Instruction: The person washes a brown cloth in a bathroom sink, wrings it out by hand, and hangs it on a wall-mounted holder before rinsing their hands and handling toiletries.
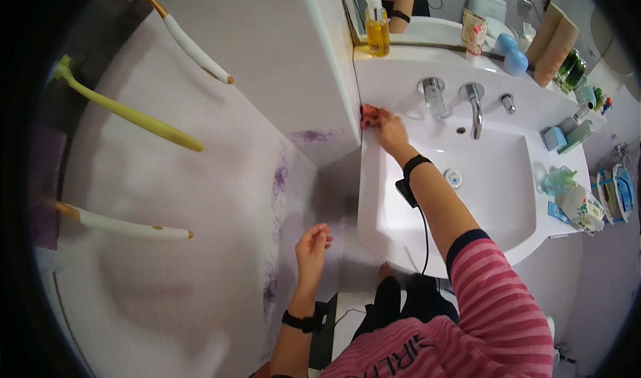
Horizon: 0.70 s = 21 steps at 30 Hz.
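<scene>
My right hand [392,131] presses a crumpled red cloth [370,116] onto the back left corner of the white washbasin [371,192], where the basin's rim meets the tiled wall. My fingers partly cover the cloth. Out in the air, to the left of the basin's front, my left hand [313,250] holds nothing, its fingers loosely curled and somewhat apart. A chrome faucet spout [473,110] and a clear glass cup [436,102] in a wall holder are just right of my right hand. A drain plug [453,178] lies in the bowl.
A pump bottle of yellow liquid [377,25], a small tube [475,42] and a blue round container [515,61] stand along the ledge under the mirror. A blue box [555,138] and a tissue pack [581,207] sit on the right rim. Brushes, one green-handled [135,120], hang at left.
</scene>
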{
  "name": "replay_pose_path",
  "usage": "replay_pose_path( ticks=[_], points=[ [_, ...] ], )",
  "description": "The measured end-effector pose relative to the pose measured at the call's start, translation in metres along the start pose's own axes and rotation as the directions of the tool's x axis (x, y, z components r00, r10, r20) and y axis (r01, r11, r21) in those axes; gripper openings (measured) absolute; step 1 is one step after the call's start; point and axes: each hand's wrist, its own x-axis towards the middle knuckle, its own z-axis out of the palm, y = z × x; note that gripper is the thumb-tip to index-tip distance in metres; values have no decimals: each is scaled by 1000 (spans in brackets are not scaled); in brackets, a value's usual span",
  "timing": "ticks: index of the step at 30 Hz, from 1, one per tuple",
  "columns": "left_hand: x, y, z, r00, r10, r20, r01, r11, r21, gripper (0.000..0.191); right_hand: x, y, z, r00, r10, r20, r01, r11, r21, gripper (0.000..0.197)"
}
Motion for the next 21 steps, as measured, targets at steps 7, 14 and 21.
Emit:
replay_pose_path(
  ticks=[7, 14, 21],
  points=[
    [46, 33, 53, 972, -186, 142, 230, 868, -439, 33, -129, -20, -33, 980, -95, 175, 51, 969, 241, 29],
    [62, 71, 153, 844, -234, 482, 415, 854, -312, 29, -273, -55, -107, 735, -574, 361, 441, 809, 389, 29],
    [-8, 115, 266, 689, -308, 656, 486, 868, -102, 33, -359, 43, -264, 958, -119, 262, 63, 975, 215, 30]
  ],
)
